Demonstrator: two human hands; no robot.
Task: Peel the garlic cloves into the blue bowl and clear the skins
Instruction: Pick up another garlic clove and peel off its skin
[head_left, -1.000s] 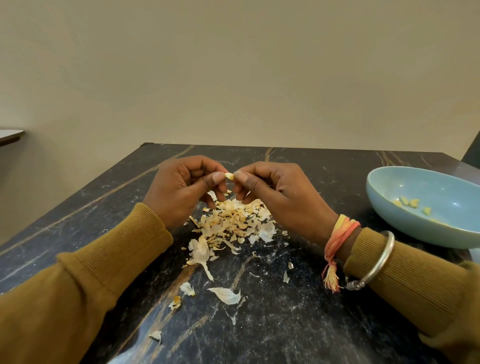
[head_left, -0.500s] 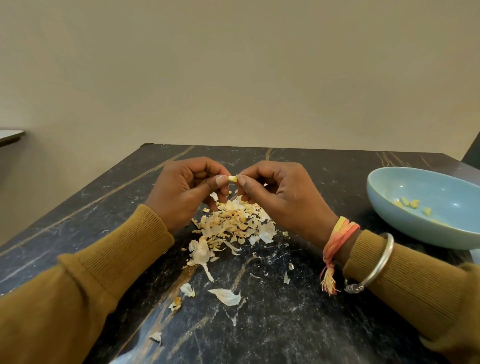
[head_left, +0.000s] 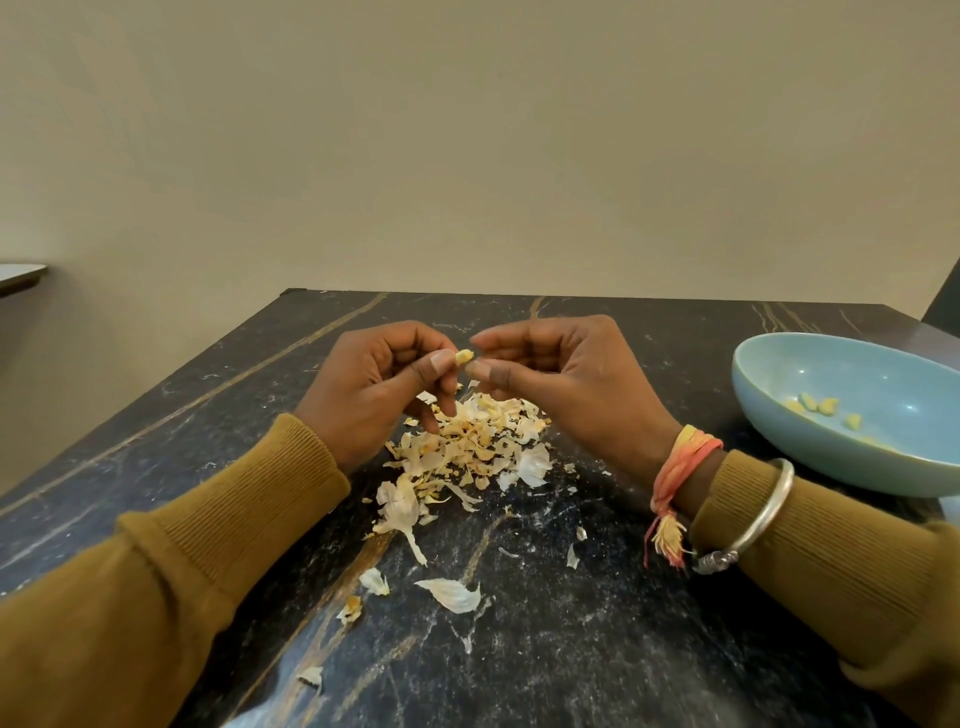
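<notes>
No readable text, label, brand, number or sign showing anywhere in view.

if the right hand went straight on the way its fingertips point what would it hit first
The garlic clove pinched in the left hand's fingertips: it sits just ahead of the right hand's thumb and forefinger, probably almost touching, though depth is unclear. Behind it comes the left hand itself.
</notes>
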